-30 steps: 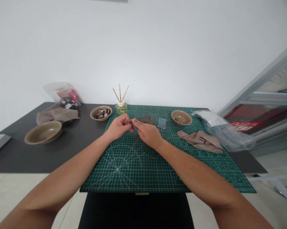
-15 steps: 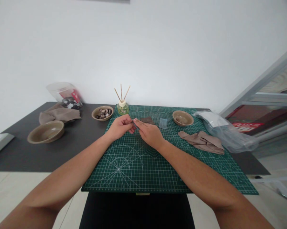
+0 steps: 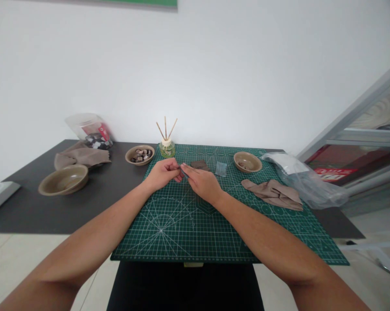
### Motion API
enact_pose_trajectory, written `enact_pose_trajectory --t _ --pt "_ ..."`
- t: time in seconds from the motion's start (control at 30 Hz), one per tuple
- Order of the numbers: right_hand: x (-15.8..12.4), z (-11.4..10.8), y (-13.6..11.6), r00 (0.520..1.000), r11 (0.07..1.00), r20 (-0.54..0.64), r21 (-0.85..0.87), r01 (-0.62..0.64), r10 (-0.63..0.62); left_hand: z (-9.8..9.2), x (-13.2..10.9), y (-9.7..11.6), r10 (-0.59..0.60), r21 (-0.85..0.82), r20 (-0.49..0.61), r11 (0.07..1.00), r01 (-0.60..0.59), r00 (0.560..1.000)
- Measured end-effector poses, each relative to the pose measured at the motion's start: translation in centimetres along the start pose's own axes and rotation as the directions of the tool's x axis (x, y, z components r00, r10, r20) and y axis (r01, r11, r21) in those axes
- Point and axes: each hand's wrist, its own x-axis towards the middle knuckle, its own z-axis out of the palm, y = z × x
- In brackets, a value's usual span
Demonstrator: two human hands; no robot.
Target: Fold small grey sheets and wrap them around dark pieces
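My left hand (image 3: 163, 174) and my right hand (image 3: 203, 182) meet above the green cutting mat (image 3: 175, 233), fingertips close together. Between them shows the edge of a small, thin dark grey piece (image 3: 184, 173), pressed under my right fingers. My left fingers are pinched; whatever they hold is too small and covered to make out. Just beyond my right hand lie a dark brown flat piece (image 3: 199, 165) and a blue-grey square (image 3: 221, 169).
Left are a bowl of dark and pale pieces (image 3: 139, 155), a larger bowl (image 3: 63, 180), a brown cloth (image 3: 81, 157) and a clear bag (image 3: 93, 129). A reed diffuser (image 3: 167, 147) stands behind. Right are another bowl (image 3: 247, 162), a crumpled cloth (image 3: 272, 193) and a plastic bag (image 3: 311, 181).
The view has tipped up slightly, so more of a green panel shows at the top. Both hands stay together in nearly the same place, with only slight finger movement.
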Motion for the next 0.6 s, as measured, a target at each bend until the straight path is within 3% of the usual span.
enact_pose_trajectory --t 0.6 --pt "-0.03 0.33 0.37 0.999 0.999 0.008 -0.011 -0.046 0.046 0.01 0.00 0.25 -0.022 -0.053 -0.022 0.998 0.020 1.000"
